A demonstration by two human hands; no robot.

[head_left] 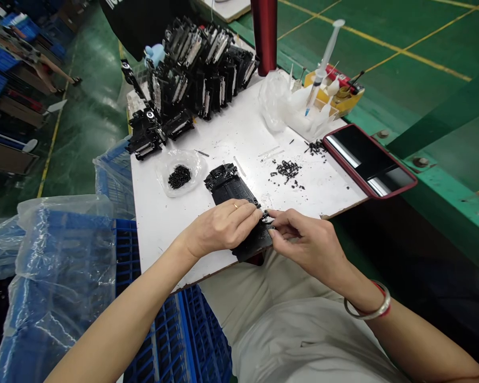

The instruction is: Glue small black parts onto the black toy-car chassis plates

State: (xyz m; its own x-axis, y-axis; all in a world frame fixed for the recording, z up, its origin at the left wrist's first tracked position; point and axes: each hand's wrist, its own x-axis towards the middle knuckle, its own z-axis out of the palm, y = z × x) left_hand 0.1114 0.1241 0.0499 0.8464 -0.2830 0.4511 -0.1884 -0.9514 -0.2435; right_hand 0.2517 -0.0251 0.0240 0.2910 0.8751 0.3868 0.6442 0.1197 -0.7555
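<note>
A black molded plastic part (pixel 239 187), long and flat, lies on the white tabletop by its front edge. My left hand (pixel 227 223) rests closed over its middle, fingers pressed down on it. Beside it, at the part's right edge, my right hand (pixel 299 234) has thumb and forefinger close together at a small black detail; whether that detail is loose or belongs to the part I cannot tell. Left of the part, a clear plastic bag (pixel 162 166) holds small black pins (pixel 179 176). To the right lies a heap of black scraps (pixel 288 170).
Several similar black assemblies (pixel 207 69) are stacked at the table's back left. A syringe (pixel 323 64) stands in a tray at the back right, near a red cylinder (pixel 264 37). A phone (pixel 369 159) overhangs the right edge. Blue crates (pixel 72 255) stand at left.
</note>
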